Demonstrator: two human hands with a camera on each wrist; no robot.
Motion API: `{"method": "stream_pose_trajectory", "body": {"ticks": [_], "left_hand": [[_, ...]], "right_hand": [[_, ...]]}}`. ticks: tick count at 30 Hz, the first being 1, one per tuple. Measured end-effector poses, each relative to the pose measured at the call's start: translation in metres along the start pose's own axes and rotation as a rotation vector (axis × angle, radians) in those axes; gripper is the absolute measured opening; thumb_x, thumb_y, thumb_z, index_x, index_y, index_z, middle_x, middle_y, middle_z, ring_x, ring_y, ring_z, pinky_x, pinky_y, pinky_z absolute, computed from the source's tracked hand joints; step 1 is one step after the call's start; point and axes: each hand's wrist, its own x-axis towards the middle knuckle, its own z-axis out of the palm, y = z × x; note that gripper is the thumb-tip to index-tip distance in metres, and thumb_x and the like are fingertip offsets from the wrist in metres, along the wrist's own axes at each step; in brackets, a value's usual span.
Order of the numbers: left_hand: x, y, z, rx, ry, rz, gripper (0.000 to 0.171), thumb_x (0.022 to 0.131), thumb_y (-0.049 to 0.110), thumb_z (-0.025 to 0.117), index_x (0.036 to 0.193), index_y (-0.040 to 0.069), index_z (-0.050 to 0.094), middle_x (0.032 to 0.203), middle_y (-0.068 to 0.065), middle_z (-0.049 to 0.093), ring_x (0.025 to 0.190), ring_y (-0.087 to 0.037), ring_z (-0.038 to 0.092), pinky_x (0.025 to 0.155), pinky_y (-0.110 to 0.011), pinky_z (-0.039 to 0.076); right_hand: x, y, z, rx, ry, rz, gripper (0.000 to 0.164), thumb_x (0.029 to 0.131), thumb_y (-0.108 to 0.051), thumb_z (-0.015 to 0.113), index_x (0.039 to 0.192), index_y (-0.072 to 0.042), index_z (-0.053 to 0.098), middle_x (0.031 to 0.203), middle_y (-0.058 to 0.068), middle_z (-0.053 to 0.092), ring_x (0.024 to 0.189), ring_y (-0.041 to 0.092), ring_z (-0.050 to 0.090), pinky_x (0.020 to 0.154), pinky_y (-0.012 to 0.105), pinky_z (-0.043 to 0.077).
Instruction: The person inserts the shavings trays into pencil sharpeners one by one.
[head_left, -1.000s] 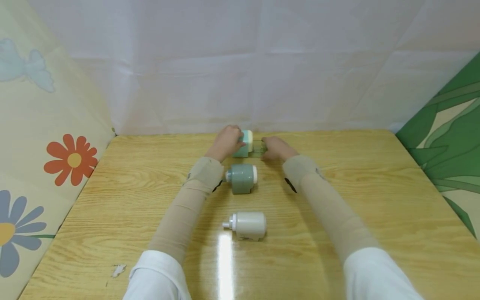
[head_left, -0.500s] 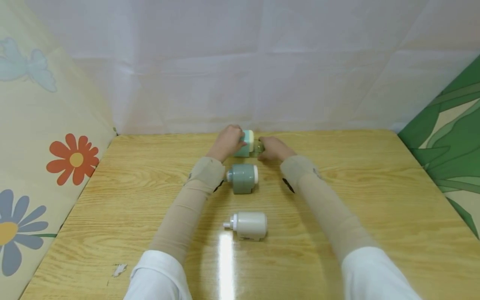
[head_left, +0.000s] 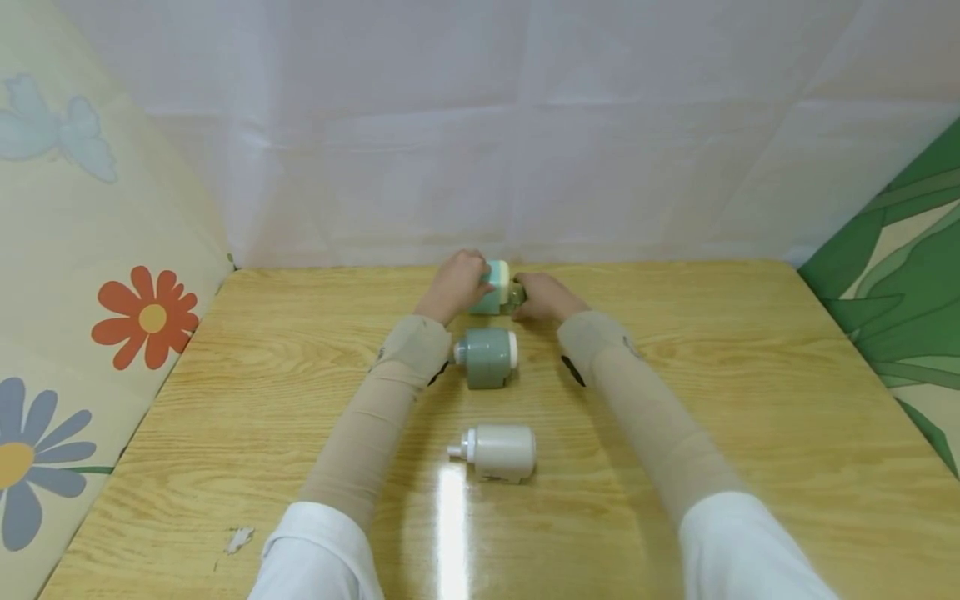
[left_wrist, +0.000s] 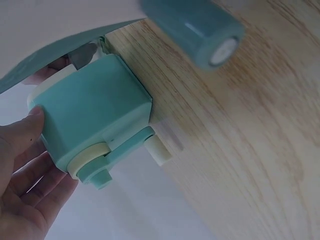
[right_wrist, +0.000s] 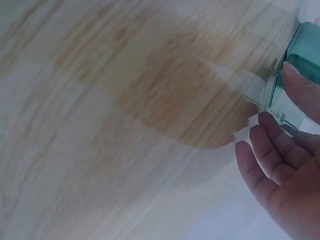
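Note:
At the back of the table, my left hand [head_left: 456,287] grips a turquoise pencil sharpener [head_left: 492,287] with a cream rim. The left wrist view shows the thumb against one side and the other fingers beneath. A crank handle [left_wrist: 127,147] with a pale knob sticks out of its end. On the other side my right hand [head_left: 546,297] pinches a clear greenish drawer-like part [right_wrist: 286,109] at the cream-rimmed end. Thumb and fingertips lie on either side of that part, which is mostly hidden by the hand and the body.
A dark green sharpener [head_left: 486,358] lies between the forearms, its crank side to the left. Nearer stands a beige one [head_left: 502,451]. A pale sheet [head_left: 480,183] hangs behind the table's back edge. A torn patch [head_left: 239,540] marks the tabletop at front left.
My right hand has moved slightly left towards the turquoise sharpener. Less of the clear part shows between hand and body. The left hand has stayed on the sharpener.

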Motion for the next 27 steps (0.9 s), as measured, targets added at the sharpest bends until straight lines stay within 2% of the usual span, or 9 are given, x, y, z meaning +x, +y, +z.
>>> {"method": "stream_pose_trajectory", "body": {"ticks": [8, 19, 27], "left_hand": [[-0.0030, -0.0003, 0.0008, 0.014, -0.005, -0.005, 0.021, 0.086, 0.021, 0.064, 0.079, 0.001, 0.063, 0.097, -0.012, 0.063, 0.094, -0.025, 0.057, 0.084, -0.032, 0.047], [-0.0031, 0.0023, 0.0026, 0.013, 0.011, 0.017, 0.021, 0.087, 0.021, 0.063, 0.082, 0.001, 0.064, 0.099, -0.013, 0.062, 0.095, -0.025, 0.057, 0.084, -0.031, 0.047], [-0.0048, 0.0023, 0.0022, -0.002, 0.012, 0.009, 0.021, 0.087, 0.021, 0.062, 0.086, 0.000, 0.066, 0.110, -0.016, 0.060, 0.104, -0.027, 0.054, 0.089, -0.034, 0.045]], "right_hand": [[0.0025, 0.0014, 0.0015, 0.005, -0.009, -0.015, 0.068, 0.080, -0.014, 0.071, 0.133, 0.009, 0.035, 0.128, 0.027, 0.045, 0.117, 0.038, 0.043, 0.099, 0.046, 0.034], [-0.0002, 0.0058, 0.0013, 0.011, 0.028, -0.047, 0.067, 0.078, -0.015, 0.072, 0.129, 0.010, 0.038, 0.122, 0.027, 0.050, 0.111, 0.038, 0.047, 0.096, 0.045, 0.037], [-0.0012, 0.0047, 0.0008, 0.026, 0.008, -0.032, 0.068, 0.080, -0.017, 0.071, 0.132, 0.008, 0.036, 0.125, 0.026, 0.048, 0.111, 0.037, 0.047, 0.095, 0.045, 0.039]]}}
